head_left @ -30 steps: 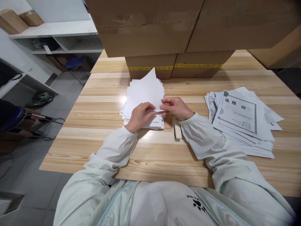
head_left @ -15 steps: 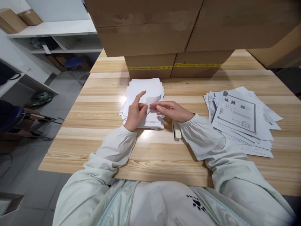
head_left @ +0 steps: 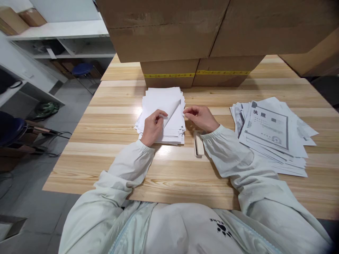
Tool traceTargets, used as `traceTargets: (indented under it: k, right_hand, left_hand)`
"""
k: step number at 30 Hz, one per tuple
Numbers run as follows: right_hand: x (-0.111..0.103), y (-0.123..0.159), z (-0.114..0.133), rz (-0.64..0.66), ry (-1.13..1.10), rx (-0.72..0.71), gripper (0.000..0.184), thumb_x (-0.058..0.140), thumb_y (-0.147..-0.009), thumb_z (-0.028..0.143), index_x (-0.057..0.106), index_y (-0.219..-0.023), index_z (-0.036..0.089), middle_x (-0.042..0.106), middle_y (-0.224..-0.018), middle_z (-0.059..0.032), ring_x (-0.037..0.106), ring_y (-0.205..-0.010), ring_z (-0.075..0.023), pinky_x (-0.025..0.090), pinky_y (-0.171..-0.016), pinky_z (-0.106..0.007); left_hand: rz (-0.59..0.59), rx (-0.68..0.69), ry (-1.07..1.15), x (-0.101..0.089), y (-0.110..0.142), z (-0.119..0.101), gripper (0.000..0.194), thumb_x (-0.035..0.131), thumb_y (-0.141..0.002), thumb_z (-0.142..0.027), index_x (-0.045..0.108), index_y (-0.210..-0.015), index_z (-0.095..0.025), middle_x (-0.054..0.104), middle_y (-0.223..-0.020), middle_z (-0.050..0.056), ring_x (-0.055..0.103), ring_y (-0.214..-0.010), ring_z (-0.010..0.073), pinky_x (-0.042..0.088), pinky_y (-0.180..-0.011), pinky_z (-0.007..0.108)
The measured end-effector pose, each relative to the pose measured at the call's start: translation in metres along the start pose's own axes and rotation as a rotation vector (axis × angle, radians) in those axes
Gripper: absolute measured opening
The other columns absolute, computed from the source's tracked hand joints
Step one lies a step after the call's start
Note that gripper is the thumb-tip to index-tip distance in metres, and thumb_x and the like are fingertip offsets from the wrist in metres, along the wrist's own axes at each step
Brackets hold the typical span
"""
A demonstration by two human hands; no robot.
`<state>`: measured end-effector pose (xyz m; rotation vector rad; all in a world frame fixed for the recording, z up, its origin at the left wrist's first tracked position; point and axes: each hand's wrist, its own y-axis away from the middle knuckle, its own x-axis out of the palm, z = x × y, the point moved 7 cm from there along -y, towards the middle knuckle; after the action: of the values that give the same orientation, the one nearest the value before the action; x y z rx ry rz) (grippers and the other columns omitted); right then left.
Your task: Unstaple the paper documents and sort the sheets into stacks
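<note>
A stack of white paper sheets (head_left: 159,100) lies on the table, its edges uneven. The lower right part of the top sheet is lifted and curls back over the pile. My left hand (head_left: 153,127) is closed at that lifted part, thumb and index finger pinching the sheet of paper. At the right edge of the stack is my right hand (head_left: 202,117), thumb and fingertips drawn together; whether paper is between them is too small to tell. A cream stapler (head_left: 199,144) lies just below my right wrist, partly covered by the sleeve.
Printed sheets (head_left: 270,130) lie fanned out on the right of the wooden table (head_left: 169,183). Large cardboard boxes (head_left: 169,31) are stacked at the back, the upper ones overhanging. A blue stool (head_left: 83,69) and shelves (head_left: 87,47) stand to the left.
My right hand has moved right, off the lifted sheet to the stack's edge, its fingers drawing together. The fold in the sheet is wider, and my left index finger has curled down.
</note>
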<state>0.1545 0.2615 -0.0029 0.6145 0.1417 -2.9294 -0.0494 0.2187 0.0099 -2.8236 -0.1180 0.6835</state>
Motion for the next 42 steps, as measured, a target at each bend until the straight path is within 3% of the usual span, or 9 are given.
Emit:
traceTargets:
  k: [3,8,12,16,23,32,35,38,42]
  right_hand:
    - [0.004,0.001,0.001,0.074,0.068,-0.022,0.016,0.065,-0.074,0.025,0.073,-0.081,0.014,0.070,-0.075,-0.0029,0.056,-0.065,-0.0118,0.044,-0.064,-0.027]
    - [0.013,0.007,0.011,0.168,-0.034,-0.033,0.017,0.068,-0.074,0.031,0.073,-0.079,0.015,0.068,-0.071,-0.0018,0.054,-0.062,-0.0111,0.043,-0.059,-0.025]
    - [0.018,0.009,0.009,0.220,-0.244,0.066,0.021,0.073,-0.073,0.035,0.071,-0.081,0.015,0.065,-0.068,-0.0004,0.054,-0.059,-0.0096,0.045,-0.058,-0.025]
    - [0.019,0.010,0.013,0.249,-0.374,0.084,0.026,0.079,-0.070,0.036,0.072,-0.085,0.016,0.066,-0.071,-0.0003,0.058,-0.065,-0.0101,0.050,-0.064,-0.025]
    - [0.026,0.013,0.016,0.229,-0.527,0.078,0.035,0.083,-0.067,0.035,0.069,-0.095,0.019,0.074,-0.090,-0.0032,0.068,-0.082,-0.0139,0.055,-0.079,-0.031]
    - [0.039,0.013,0.007,0.161,-0.463,0.050,0.033,0.084,-0.065,0.040,0.067,-0.085,0.019,0.068,-0.078,-0.0007,0.063,-0.071,-0.0116,0.054,-0.068,-0.027]
    - [0.037,0.011,0.003,0.129,-0.541,0.144,0.041,0.082,-0.068,0.052,0.064,-0.084,0.018,0.069,-0.078,-0.0035,0.064,-0.071,-0.0129,0.056,-0.068,-0.028]
    - [0.033,0.009,0.000,0.128,-0.629,0.263,0.056,0.065,-0.073,0.073,0.064,-0.086,0.020,0.070,-0.079,-0.0065,0.066,-0.070,-0.0168,0.057,-0.064,-0.031]
    - [0.026,0.010,0.005,0.192,-0.624,0.285,0.068,0.051,-0.075,0.083,0.066,-0.095,0.020,0.071,-0.084,-0.0080,0.068,-0.078,-0.0228,0.054,-0.062,-0.034]
  left_hand:
    - [0.030,0.038,-0.035,0.002,-0.001,0.000,0.029,0.045,-0.080,-0.007,0.071,-0.080,-0.020,0.059,-0.078,0.001,0.053,-0.072,0.0139,0.043,-0.071,0.029]
    - [0.062,0.066,-0.099,0.007,0.000,-0.003,0.028,0.050,-0.080,-0.008,0.074,-0.084,-0.021,0.054,-0.077,0.000,0.053,-0.070,0.0134,0.044,-0.070,0.029]
    - [0.105,0.070,-0.137,0.010,0.001,-0.005,0.012,0.069,-0.078,-0.021,0.073,-0.088,-0.022,0.054,-0.077,-0.002,0.051,-0.066,0.0121,0.043,-0.067,0.028]
    - [0.131,0.090,-0.139,0.012,0.000,-0.004,0.026,0.081,-0.070,-0.032,0.072,-0.091,-0.021,0.058,-0.080,-0.002,0.051,-0.065,0.0113,0.042,-0.066,0.027]
    - [0.063,0.025,0.003,0.009,-0.002,0.004,0.009,0.065,-0.079,-0.023,0.067,-0.072,-0.018,0.061,-0.075,-0.001,0.054,-0.069,0.0119,0.042,-0.067,0.026]
    - [0.086,-0.047,0.047,0.009,-0.003,0.005,0.011,0.061,-0.078,-0.024,0.061,-0.069,-0.018,0.060,-0.069,-0.001,0.053,-0.066,0.0118,0.042,-0.063,0.025]
    - [0.001,0.126,-0.115,0.005,0.005,-0.017,0.011,0.056,-0.081,-0.019,0.058,-0.070,-0.018,0.060,-0.071,0.000,0.054,-0.066,0.0127,0.044,-0.064,0.026]
    - [-0.068,0.528,-0.440,0.010,0.031,-0.065,0.013,0.053,-0.086,-0.018,0.058,-0.074,-0.018,0.062,-0.075,0.004,0.056,-0.075,0.0164,0.042,-0.064,0.028]
    - [0.135,0.826,-0.699,0.033,0.067,-0.103,0.021,0.046,-0.088,-0.008,0.058,-0.074,-0.018,0.060,-0.070,0.003,0.054,-0.072,0.0165,0.035,-0.054,0.027]
